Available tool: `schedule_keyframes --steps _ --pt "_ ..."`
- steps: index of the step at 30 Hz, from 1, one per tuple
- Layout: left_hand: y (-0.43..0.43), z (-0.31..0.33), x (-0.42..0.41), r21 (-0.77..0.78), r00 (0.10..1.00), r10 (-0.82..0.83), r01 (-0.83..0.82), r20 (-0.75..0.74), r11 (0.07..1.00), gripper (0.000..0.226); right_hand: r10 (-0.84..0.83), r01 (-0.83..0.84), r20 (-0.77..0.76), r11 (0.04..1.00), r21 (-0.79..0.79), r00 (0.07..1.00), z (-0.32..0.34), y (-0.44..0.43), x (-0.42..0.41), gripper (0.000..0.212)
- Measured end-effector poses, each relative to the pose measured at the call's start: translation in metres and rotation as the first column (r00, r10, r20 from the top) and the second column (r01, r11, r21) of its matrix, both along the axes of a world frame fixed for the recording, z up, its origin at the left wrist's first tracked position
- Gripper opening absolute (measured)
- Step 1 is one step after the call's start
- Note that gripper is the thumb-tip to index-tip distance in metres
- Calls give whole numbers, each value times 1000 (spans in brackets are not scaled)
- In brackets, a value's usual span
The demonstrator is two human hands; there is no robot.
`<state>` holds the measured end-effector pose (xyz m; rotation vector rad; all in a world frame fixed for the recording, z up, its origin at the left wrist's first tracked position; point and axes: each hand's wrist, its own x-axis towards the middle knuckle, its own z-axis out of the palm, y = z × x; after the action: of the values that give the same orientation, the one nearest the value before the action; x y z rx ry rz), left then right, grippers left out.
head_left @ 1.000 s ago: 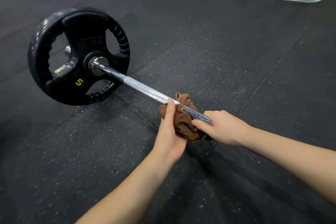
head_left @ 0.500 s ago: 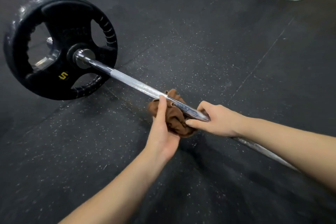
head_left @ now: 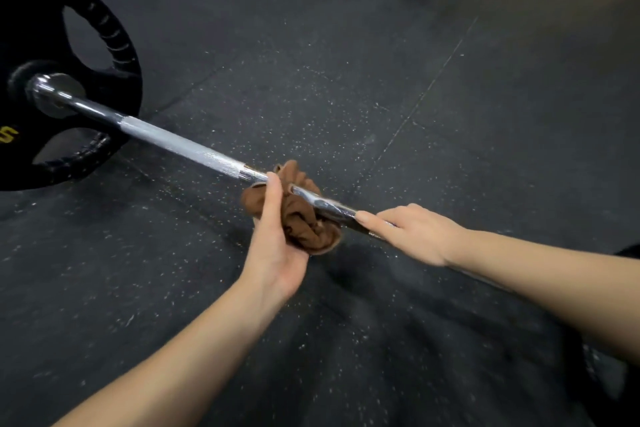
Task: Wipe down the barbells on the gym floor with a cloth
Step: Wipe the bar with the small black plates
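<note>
On the gym floor [head_left: 346,62], the probably heavy, stiff barbell [head_left: 180,146] is being gripped on its smooth shaft by the right hand [head_left: 415,236], while the soft cloth [head_left: 301,229] is being clasped around it by the left hand [head_left: 277,246].

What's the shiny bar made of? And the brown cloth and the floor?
The bar looks like metal, probably chromed steel: silvery, with bright reflections and a rough grip patch. The cloth seems soft fabric; it bunches in folds. The floor looks like matte black rubber with pale speckles.
</note>
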<state>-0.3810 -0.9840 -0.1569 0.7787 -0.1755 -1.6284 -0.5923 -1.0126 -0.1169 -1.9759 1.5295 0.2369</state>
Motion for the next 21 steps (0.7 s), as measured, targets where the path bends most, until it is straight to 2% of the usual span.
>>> schedule_keyframes --steps 2,5,8,12,14,17,21 --pt "16 -3 -25 -27 994 -107 108 28 994 70 10 -10 12 1000 5 1000 -2 -2 -1 82" --pt "38 -4 -54 -3 963 -267 268 27 964 88 -8 9 36 1000 -8 999 -3 -2 0 98" --pt "34 -4 -53 7 955 -297 297 1 955 94 -48 49 67 999 -16 997 0 -1 -2 93" --pt "13 2 -26 34 987 -157 156 27 987 75 -111 117 133 992 -36 985 3 4 -3 70" --pt "11 3 -19 42 991 -127 125 42 991 73 -124 133 134 989 -65 983 4 6 -3 70" --pt "26 7 -29 30 976 -193 191 100 981 70 -146 157 124 984 -80 981 7 9 -7 70" --pt "48 10 -65 96 945 -311 302 99 948 65 -120 123 66 991 -57 991 23 23 -23 51"
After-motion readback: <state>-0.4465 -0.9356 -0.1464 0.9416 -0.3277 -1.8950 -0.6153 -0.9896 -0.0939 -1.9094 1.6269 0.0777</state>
